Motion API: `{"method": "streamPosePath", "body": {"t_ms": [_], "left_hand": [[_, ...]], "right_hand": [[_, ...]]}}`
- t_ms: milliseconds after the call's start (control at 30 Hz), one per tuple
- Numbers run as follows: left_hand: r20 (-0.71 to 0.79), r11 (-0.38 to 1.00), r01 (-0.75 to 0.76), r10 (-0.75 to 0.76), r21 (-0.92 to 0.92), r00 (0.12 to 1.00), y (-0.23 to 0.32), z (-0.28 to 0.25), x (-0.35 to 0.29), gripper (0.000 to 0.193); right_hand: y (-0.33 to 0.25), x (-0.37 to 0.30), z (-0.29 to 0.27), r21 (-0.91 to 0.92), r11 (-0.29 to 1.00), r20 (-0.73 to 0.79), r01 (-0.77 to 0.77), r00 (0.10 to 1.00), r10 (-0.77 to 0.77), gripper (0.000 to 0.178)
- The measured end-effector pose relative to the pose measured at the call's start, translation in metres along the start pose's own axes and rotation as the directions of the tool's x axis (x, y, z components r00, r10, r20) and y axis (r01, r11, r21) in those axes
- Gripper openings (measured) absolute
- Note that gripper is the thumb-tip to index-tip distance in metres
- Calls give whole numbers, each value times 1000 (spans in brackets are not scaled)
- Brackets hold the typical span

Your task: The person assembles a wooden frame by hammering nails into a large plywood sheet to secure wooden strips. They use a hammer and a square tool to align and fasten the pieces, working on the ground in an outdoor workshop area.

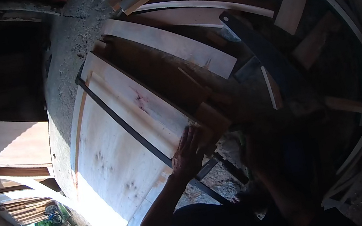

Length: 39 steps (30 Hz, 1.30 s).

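Left hand (186,156) nearer, fingers extended on wooden panel (116,158) beside clamp bar (130,129) running upper-left; right hand (248,153) shadowed, can't tell its fingers.

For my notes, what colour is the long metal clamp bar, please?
The bar looks dark grey (head view).

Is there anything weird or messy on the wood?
Yes: the board under the left hand has a reddish stain, odd because the rest is pale. The panel beside it has dark smudges. I can't tell what made either.
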<state>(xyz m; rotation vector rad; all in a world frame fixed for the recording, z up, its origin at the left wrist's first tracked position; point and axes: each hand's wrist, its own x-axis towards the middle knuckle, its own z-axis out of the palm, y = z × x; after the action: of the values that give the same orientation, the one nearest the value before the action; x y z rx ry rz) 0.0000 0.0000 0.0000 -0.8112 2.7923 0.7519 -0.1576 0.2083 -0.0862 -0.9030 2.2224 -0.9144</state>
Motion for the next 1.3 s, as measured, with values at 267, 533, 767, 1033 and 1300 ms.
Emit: {"method": "streamPosePath", "body": {"t_ms": [267,533,767,1033,1300], "left_hand": [[144,927,321,-297,-195,944,15,-60,-10,51],[-475,604,305,-782,-736,403,29,-60,-208,34],[-161,37,599,-975,-800,-155,62,125,-426,34],[-143,-368,600,-759,-711,-635,154,250,-599,42],[224,-756,387,-564,-529,-795,175,365,-636,45]], "right_hand": [[-23,12,-10,-355,920,148,168,981,-123,51],[-31,23,12,-535,798,134,277,961,-243,51],[2,28,17,-603,716,129,353,928,-349,51],[54,71,12,-611,692,56,385,893,-447,51],[74,68,5,-582,697,63,418,878,-474,50]]}}
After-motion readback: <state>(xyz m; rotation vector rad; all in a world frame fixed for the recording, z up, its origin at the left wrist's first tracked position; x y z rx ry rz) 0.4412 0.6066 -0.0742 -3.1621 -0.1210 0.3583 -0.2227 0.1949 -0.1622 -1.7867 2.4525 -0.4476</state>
